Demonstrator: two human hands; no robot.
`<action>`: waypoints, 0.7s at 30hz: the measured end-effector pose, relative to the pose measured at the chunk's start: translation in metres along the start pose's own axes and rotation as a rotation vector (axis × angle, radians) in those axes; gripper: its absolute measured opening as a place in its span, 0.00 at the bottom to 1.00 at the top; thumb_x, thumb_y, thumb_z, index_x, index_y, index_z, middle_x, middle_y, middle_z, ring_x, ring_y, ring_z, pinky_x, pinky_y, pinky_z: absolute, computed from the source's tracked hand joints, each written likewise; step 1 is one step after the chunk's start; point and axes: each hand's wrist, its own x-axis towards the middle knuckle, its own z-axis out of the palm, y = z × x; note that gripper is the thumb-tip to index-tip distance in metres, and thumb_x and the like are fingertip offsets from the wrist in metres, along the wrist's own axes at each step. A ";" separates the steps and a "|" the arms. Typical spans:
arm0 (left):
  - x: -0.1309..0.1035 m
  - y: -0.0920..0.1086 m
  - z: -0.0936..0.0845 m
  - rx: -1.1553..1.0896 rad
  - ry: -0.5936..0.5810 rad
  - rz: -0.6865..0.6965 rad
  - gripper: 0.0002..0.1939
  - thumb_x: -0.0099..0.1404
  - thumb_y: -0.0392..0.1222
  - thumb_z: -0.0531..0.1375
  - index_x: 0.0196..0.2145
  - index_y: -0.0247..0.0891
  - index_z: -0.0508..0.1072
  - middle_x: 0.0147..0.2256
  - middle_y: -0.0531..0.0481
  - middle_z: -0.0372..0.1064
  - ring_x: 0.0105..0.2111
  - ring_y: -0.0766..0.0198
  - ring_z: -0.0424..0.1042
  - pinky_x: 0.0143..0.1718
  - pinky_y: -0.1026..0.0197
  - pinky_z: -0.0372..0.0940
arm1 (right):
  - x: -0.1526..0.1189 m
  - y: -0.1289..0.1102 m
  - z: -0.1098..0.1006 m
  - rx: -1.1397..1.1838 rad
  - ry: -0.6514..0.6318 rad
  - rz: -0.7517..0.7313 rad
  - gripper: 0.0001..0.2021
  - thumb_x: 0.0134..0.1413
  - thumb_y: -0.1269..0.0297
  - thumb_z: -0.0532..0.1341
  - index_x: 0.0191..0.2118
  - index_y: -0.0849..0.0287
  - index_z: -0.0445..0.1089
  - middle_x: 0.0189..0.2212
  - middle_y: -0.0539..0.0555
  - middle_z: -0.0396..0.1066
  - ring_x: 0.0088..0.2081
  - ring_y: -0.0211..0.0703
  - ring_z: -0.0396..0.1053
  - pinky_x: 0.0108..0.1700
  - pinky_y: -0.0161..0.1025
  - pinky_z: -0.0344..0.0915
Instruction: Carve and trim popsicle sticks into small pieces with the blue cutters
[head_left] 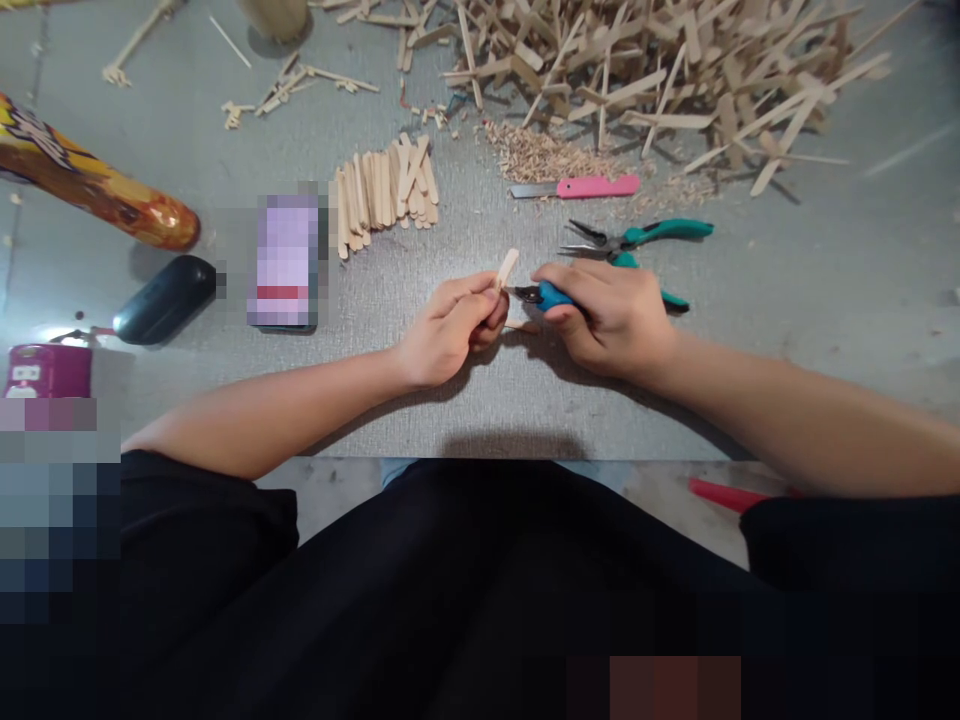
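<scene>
My left hand [450, 330] pinches a pale wooden craft stick [508, 266], which tilts up and to the right above the thumb. Wrapped in my right hand [615, 315] is a pair of blue-handled pliers [553, 295]; their dark jaws meet the stick's right side by my left fingertips. Whether the jaws touch the wood is too small to tell. Another wooden piece [523, 327] shows below, between the hands. Teal-handled needle-nose pliers [667, 230] lie just beyond my right hand, partly hidden by it. A pink-handled knife [596, 187] rests farther back.
Beyond the hands are a row of craft sticks [367, 200], wood shavings [544, 155] and a large heap of sticks [637, 75]. To the left lie a blurred phone [285, 255], a dark case [166, 300], an orange-yellow tube [112, 185] and a magenta object [49, 370].
</scene>
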 end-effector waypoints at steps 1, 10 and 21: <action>-0.001 0.000 0.000 0.030 0.009 0.016 0.24 0.80 0.52 0.65 0.28 0.41 0.67 0.22 0.57 0.54 0.21 0.71 0.52 0.25 0.65 0.51 | 0.000 0.000 0.001 0.004 0.006 -0.007 0.41 0.86 0.29 0.42 0.56 0.55 0.83 0.35 0.58 0.79 0.34 0.53 0.73 0.37 0.50 0.61; -0.008 -0.008 -0.001 0.244 0.029 0.192 0.29 0.85 0.60 0.63 0.28 0.42 0.68 0.25 0.53 0.62 0.26 0.65 0.59 0.29 0.60 0.56 | -0.006 -0.001 0.004 -0.006 0.050 -0.094 0.37 0.90 0.37 0.45 0.65 0.61 0.82 0.38 0.58 0.82 0.33 0.49 0.75 0.36 0.48 0.61; -0.011 -0.007 0.000 0.221 0.067 0.135 0.28 0.85 0.57 0.66 0.28 0.42 0.71 0.26 0.52 0.64 0.27 0.64 0.61 0.30 0.59 0.58 | -0.007 -0.004 0.005 -0.003 0.045 -0.065 0.37 0.89 0.36 0.45 0.66 0.58 0.81 0.38 0.58 0.84 0.32 0.50 0.76 0.34 0.49 0.61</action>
